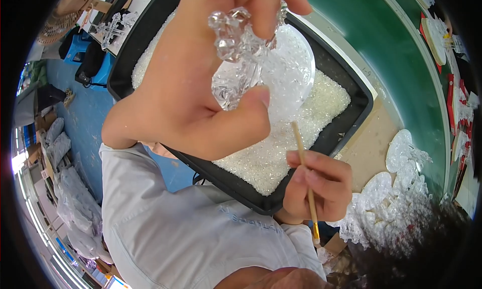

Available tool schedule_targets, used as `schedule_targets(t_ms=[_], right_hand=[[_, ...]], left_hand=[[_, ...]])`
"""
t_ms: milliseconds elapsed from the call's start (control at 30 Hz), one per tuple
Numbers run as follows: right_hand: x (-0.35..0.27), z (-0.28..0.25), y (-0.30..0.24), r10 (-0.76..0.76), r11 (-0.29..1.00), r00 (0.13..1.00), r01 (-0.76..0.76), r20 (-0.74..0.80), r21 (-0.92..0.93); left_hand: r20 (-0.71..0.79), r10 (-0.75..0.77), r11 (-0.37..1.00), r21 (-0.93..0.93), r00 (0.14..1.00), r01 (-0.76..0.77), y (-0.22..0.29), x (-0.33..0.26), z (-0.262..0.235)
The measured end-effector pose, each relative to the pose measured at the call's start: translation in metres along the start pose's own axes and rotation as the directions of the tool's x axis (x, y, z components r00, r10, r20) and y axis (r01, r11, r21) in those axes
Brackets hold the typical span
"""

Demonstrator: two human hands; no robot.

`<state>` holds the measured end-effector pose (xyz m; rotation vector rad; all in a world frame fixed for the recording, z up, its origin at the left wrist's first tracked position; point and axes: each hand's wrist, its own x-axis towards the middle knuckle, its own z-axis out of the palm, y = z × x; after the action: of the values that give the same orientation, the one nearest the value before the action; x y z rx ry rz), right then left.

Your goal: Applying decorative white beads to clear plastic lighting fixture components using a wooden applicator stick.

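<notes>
My left hand [186, 83], large and close to the view, is closed round a clear, faceted ornament [238, 43], thumb below and fingers above. Behind the ornament is a round white disc [298, 63] covered with clear bits; I cannot tell whether the two are joined. My right hand [321, 183] pinches a thin brush [310, 198] with a wooden handle. Its gold collar and bristles point down toward the lower edge, the bare handle end up over the tray. Beneath both hands lies a black tray [346, 131] filled with small clear, glittering granules [261, 173].
Several round discs bearing clear pieces [386, 198] are heaped at the right. A green surface [366, 43] curves along the right, with red strips [452, 103] beyond. At the upper left are another clear ornament [113, 30], a brown fan [65, 18] and a blue stool [78, 48].
</notes>
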<state>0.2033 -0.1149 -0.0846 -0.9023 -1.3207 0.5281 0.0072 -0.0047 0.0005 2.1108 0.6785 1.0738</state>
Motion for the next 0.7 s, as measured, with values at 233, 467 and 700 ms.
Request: schedule_targets(t_ms=[233,467,700], right_hand=[[0.011,0.0,-0.011,0.032,0.984,0.987,-0.004,0.155,-0.177],[0.006,0.001,-0.005,-0.009,0.995,0.996,0.018,0.087,-0.101],[0.009,0.0,-0.004,-0.037,0.994,0.981,0.056,0.19,-0.094]], left_hand=[[0.005,-0.004,1.0,-0.01,1.0,0.004,0.006,-0.006,-0.005],[0.034,0.009,0.999,-0.049,0.999,-0.007,-0.001,-0.005,-0.006],[0.045,-0.003,0.998,-0.055,0.999,0.006,-0.001,-0.006,-0.012]])
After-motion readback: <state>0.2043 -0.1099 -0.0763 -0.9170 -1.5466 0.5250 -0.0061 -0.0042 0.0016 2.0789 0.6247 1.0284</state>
